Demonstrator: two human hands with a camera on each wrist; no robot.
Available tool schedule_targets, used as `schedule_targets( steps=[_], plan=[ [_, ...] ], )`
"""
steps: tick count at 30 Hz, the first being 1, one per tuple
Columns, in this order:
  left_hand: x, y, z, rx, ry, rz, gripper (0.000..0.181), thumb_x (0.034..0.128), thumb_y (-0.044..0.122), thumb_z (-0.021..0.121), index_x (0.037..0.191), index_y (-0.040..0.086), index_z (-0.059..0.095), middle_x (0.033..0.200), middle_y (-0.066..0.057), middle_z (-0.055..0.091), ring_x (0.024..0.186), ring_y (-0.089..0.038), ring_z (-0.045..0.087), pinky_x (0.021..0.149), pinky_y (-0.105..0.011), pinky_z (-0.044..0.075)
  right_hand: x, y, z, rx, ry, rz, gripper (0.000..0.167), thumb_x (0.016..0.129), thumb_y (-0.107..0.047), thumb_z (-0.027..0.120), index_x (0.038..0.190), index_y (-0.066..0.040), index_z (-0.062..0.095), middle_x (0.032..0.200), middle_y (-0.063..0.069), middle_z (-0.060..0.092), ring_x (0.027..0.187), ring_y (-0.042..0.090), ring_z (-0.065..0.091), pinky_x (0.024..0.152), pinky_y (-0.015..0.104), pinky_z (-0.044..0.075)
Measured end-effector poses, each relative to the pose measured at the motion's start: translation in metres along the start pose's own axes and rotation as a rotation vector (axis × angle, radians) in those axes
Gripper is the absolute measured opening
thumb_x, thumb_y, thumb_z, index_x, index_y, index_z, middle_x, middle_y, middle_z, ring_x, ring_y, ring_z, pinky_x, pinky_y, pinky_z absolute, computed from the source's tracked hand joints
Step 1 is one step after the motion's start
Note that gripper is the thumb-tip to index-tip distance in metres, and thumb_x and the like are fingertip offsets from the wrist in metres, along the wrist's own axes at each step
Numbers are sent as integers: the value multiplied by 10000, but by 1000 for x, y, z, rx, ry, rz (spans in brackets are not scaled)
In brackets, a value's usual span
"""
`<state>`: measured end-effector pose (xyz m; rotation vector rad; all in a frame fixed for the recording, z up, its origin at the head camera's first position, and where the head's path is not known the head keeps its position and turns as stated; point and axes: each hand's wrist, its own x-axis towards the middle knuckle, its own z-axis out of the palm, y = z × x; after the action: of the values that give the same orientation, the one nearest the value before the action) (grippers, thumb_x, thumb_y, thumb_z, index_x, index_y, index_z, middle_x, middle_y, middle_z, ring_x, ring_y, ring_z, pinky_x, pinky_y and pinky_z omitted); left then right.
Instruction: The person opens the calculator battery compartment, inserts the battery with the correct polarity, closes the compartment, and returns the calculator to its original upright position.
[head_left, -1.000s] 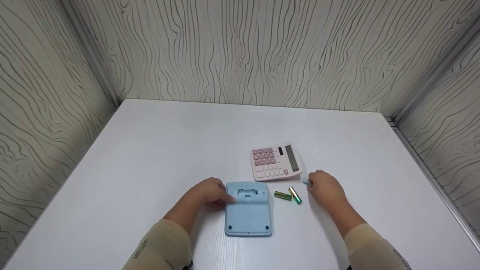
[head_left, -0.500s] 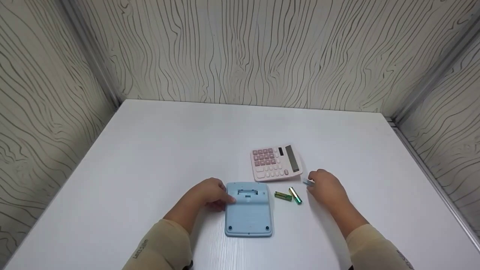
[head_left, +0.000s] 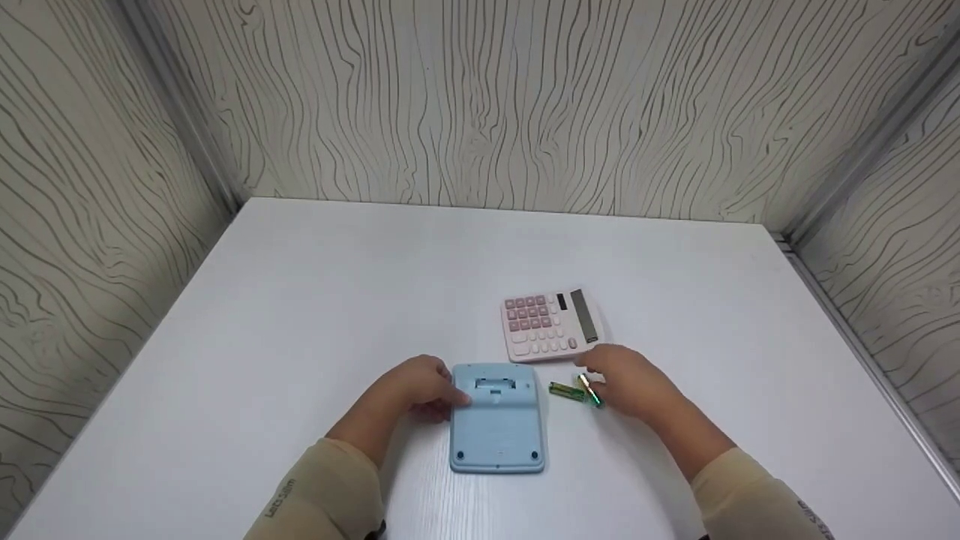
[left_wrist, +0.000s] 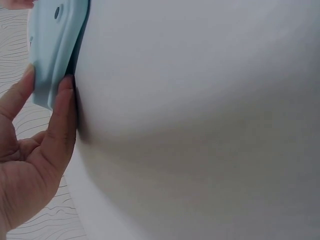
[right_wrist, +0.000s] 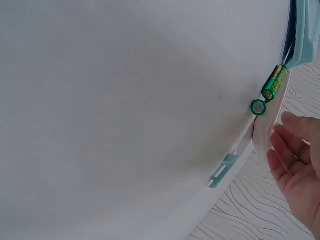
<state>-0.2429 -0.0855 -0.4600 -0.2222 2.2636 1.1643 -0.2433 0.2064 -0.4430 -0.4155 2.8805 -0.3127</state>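
Note:
A light blue calculator point(head_left: 496, 431) lies face down on the table, its battery compartment point(head_left: 495, 384) uncovered. My left hand point(head_left: 421, 384) pinches its left edge, thumb on top and fingers beneath, as the left wrist view confirms. My right hand point(head_left: 637, 384) hovers with loosely bent fingers beside two green-and-gold batteries, the left one point(head_left: 566, 391) and the right one point(head_left: 592, 398); I see no grip on either. In the right wrist view a small blue battery cover point(right_wrist: 223, 170) lies on the table, apart from the fingers; the head view hides it behind my right hand.
A pink calculator point(head_left: 534, 336) lies face up just behind the batteries, its corner close to my right fingertips. The white table point(head_left: 337, 277) is bounded by patterned panels point(head_left: 480, 105) at the back and both sides.
My right hand has let go of the small blue battery cover and moved left to the batteries. The left hand and the blue calculator have stayed still.

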Motion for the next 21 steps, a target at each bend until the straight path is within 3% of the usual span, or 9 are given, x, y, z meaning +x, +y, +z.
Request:
schedule_targets(
  steps=[5, 9, 16, 21],
  plan=[
    [0, 0, 0, 0, 2, -2, 371, 696, 217, 790, 924, 43, 555, 767, -102, 622, 649, -201, 614, 595, -292, 515, -2, -5, 4, -74, -19, -128, 356, 813, -76, 662, 1151, -176, 616, 1160, -30, 583, 1130, 172, 507, 957, 376, 406],
    [-1, 0, 0, -8, 5, -6, 366, 696, 208, 790, 923, 41, 557, 768, -104, 625, 653, -203, 619, 598, -294, 518, -1, -6, 9, -105, -23, -198, 387, 802, -53, 665, 1153, -210, 618, 1126, -64, 575, 1083, 127, 514, 935, 342, 423],
    [-1, 0, 1, 0, 11, -6, 386, 695, 219, 789, 950, 36, 563, 774, -95, 627, 660, -198, 615, 607, -291, 518, 1, -6, 16, -169, 9, -324, 352, 825, -91, 653, 1147, -232, 630, 907, -69, 539, 779, 76, 453, 710, 264, 458],
    [0, 0, 1, 4, 11, -13, 399, 694, 229, 789, 954, 35, 557, 781, -100, 621, 662, -197, 608, 607, -285, 514, 1, -9, 15, -184, 9, -339, 303, 846, -139, 643, 1136, -225, 647, 875, -68, 533, 741, 83, 421, 651, 242, 429]
  ],
)
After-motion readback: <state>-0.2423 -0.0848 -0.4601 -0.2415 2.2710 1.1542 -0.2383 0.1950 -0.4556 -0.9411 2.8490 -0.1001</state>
